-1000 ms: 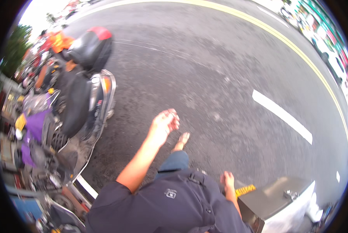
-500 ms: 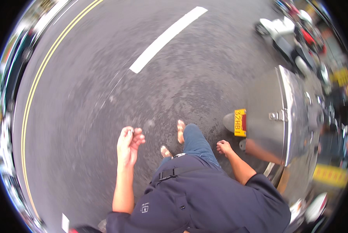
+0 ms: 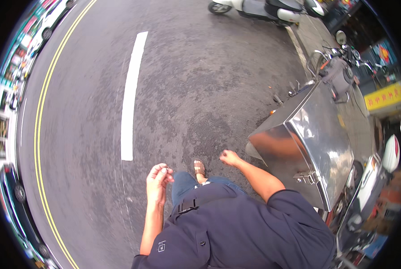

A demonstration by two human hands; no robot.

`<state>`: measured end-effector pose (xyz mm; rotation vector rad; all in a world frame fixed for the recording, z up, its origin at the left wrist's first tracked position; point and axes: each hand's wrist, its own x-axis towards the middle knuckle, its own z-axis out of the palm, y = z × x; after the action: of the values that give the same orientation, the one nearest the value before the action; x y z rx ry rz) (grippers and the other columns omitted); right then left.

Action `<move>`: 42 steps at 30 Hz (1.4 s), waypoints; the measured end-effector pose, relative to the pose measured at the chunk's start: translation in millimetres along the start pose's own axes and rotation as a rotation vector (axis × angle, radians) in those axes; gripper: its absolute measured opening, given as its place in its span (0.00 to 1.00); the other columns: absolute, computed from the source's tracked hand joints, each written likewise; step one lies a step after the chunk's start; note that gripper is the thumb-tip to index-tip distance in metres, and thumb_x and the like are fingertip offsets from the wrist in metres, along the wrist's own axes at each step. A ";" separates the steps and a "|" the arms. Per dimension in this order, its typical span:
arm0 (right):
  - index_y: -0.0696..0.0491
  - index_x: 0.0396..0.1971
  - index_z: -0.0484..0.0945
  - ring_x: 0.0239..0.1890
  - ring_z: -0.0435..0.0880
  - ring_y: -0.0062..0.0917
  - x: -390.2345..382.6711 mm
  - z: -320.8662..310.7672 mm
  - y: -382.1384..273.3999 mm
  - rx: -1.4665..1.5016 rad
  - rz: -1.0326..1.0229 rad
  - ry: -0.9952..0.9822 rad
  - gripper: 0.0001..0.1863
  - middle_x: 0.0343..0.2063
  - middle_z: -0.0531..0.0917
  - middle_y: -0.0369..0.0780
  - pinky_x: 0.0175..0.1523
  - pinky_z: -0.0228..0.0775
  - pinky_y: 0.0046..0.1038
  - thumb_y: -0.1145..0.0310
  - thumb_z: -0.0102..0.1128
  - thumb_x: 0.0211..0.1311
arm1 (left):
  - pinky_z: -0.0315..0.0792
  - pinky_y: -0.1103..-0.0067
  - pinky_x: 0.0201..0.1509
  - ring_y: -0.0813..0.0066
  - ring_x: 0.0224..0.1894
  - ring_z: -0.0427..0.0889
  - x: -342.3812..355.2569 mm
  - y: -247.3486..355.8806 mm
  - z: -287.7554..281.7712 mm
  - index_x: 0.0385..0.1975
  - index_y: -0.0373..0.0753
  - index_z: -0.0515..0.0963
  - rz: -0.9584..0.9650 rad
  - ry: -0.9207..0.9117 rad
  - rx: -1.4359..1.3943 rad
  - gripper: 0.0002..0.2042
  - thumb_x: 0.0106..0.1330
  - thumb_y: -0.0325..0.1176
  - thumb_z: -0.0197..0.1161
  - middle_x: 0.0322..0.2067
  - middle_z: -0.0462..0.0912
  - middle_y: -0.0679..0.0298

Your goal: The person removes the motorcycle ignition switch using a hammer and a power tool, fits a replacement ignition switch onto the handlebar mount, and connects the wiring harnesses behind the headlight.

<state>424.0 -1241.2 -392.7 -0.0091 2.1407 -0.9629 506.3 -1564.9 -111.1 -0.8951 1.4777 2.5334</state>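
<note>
My left hand [image 3: 159, 181] is raised in front of my body, its thumb drawn against the curled fingers. Whatever might be between them is too small to make out. My right hand [image 3: 229, 158] hangs out ahead in a loose fist, and its palm side is hidden. Neither hand touches anything around it. Nearest to the right hand is a large shiny metal box [image 3: 276, 157] with a latch, mounted on the back of a parked motorcycle [image 3: 337, 74]. Below me show a brown sandal [image 3: 199, 167] and blue jeans [image 3: 182, 184].
Grey asphalt [image 3: 187, 98] carries a white stripe [image 3: 131, 98] and a double yellow line [image 3: 41, 107]. A white scooter [image 3: 250, 9] stands ahead; another scooter [image 3: 366, 193] is parked at the right. Along the far left are a dark car [image 3: 19, 197] and a white car [image 3: 52, 20].
My view has turned to the right and moved forward. The metal box and the white stripe now lie nearer me. The right hand has swung inward across the front; the left stays raised.
</note>
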 end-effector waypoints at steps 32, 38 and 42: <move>0.53 0.24 0.81 0.22 0.83 0.28 369.4 -415.6 -31.0 0.304 0.677 0.437 0.07 0.18 0.83 0.39 0.30 0.73 0.32 0.66 0.59 0.48 | 0.74 0.83 0.36 0.81 0.30 0.80 716.3 140.9 388.9 0.39 0.38 0.75 -0.314 -0.463 0.709 0.04 0.67 0.28 0.59 0.30 0.83 0.63; 0.49 0.35 0.83 0.41 0.83 0.43 522.2 -598.6 -90.8 0.120 0.462 0.499 0.12 0.36 0.85 0.44 0.46 0.75 0.42 0.60 0.59 0.54 | 0.71 0.84 0.32 0.81 0.28 0.78 815.1 105.3 416.1 0.36 0.36 0.74 -0.420 -0.407 0.857 0.02 0.67 0.26 0.58 0.29 0.83 0.64; 0.49 0.33 0.83 0.40 0.84 0.39 626.3 -667.3 -78.9 0.224 0.532 0.585 0.11 0.34 0.85 0.43 0.45 0.75 0.39 0.62 0.61 0.52 | 0.69 0.84 0.30 0.82 0.25 0.73 885.9 97.1 427.3 0.33 0.35 0.72 -0.455 -0.513 0.938 0.01 0.64 0.22 0.55 0.26 0.80 0.66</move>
<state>-473.5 -1061.8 -471.4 1.0096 2.3329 -0.9424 -450.0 -1461.6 -338.4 -0.3225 1.7188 1.3304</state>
